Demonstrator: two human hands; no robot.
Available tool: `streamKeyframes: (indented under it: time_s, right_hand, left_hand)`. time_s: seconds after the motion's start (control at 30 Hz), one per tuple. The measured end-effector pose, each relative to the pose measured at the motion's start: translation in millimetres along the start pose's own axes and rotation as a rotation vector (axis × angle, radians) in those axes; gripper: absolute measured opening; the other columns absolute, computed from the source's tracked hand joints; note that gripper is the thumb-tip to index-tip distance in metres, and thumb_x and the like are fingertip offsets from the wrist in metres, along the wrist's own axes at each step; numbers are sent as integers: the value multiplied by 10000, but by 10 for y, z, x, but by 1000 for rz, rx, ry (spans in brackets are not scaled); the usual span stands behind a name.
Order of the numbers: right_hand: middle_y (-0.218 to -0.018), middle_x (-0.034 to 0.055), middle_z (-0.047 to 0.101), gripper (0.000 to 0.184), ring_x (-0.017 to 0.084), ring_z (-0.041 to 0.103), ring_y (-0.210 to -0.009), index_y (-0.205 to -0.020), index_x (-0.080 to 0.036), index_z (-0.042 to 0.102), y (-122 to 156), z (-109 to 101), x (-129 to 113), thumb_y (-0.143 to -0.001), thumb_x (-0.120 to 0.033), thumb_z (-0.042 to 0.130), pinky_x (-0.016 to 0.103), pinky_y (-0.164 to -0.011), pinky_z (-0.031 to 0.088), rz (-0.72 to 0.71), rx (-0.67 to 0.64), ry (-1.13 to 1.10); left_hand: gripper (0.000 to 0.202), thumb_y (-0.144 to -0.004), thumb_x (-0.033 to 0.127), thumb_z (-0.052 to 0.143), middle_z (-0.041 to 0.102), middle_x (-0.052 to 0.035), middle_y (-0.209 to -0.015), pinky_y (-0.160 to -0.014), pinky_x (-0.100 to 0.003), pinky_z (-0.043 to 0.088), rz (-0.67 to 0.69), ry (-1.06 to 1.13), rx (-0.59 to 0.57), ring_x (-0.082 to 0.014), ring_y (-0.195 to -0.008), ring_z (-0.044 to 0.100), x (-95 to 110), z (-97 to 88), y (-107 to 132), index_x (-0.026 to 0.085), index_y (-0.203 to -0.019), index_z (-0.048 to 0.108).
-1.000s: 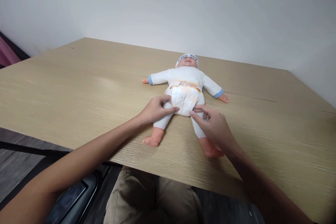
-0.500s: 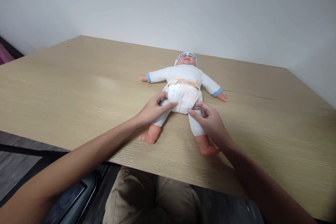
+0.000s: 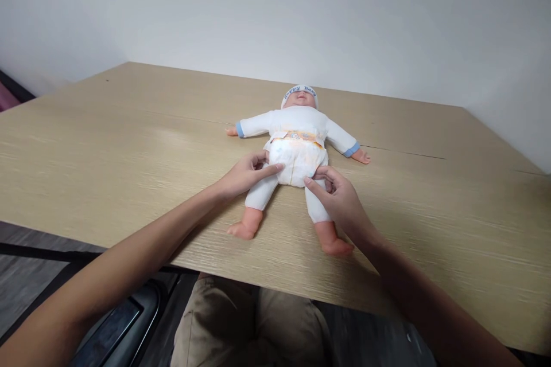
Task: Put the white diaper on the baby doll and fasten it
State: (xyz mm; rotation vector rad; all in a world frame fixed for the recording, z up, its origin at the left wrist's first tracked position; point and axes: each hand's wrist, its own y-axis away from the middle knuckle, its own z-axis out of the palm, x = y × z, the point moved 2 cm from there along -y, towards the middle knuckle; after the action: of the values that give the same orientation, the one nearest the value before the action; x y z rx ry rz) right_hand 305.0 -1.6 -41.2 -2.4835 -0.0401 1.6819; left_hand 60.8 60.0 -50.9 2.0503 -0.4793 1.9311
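Note:
A baby doll (image 3: 297, 117) in white clothes with blue cuffs and a printed white headband lies on its back, feet toward me. Around its hips is a white diaper (image 3: 295, 160) with an orange patterned waistband, fastened at the front. My left hand (image 3: 249, 173) pinches the diaper's leg edge on the left side, thumb on the front and fingers curled behind. At the opposite leg edge, my right hand (image 3: 338, 190) grips the diaper between thumb and curled fingers. Part of each of the doll's thighs is covered by my hands.
The doll lies on a wide light wood table (image 3: 150, 183) with a thin seam across it, against a pale wall (image 3: 275, 17). Below the near edge are my knees in khaki trousers (image 3: 249, 321) and a grey object with a dark screen (image 3: 112, 332).
The view has shifted slightly, so the doll appears a little further left. Both hands keep their places at the diaper's leg edges; the left thumb looks slightly straighter.

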Motion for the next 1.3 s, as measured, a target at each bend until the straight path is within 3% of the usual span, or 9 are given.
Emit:
streamKeyframes:
  time_s: [0.13,0.37,0.87,1.3]
  right_hand:
    - [-839,25,664,360,200,557,-772,-1024,-205,770,11,1,-26,-889,-537,801,334,-705,429,6,4,-7]
    - [-844,12,663,344,185,534,-753,-960,-222,716,28,9,-50,-880,-545,801,325,-693,424,20,15,-45]
    - [-815,43,709,332,227,584,-770,-962,-231,762,55,-16,-92,-916,-559,748,357,-726,436,-81,78,184]
    - [-747,47,688,345,239,588,-742,-956,-232,817,56,-44,-120,-944,-569,745,367,-684,404,-106,73,257]
  left_hand:
    - [430,-971,566,836,804,-143,-1194,-980,-475,576,-22,13,-39,-342,-1139,735,47,7,-2,170,-1127,772]
    - [477,-963,550,851,790,-159,-1336,-1075,-495,560,-24,56,-27,-365,-1252,715,25,8,-23,178,-1250,771]
    - [530,-903,597,901,805,-118,-1098,-988,-476,588,17,146,-2,-335,-1103,738,-73,14,-36,190,-1214,765]
    - [539,-906,606,894,800,-131,-1105,-931,-458,603,21,127,-1,-342,-1108,740,-55,22,-30,199,-1234,760]
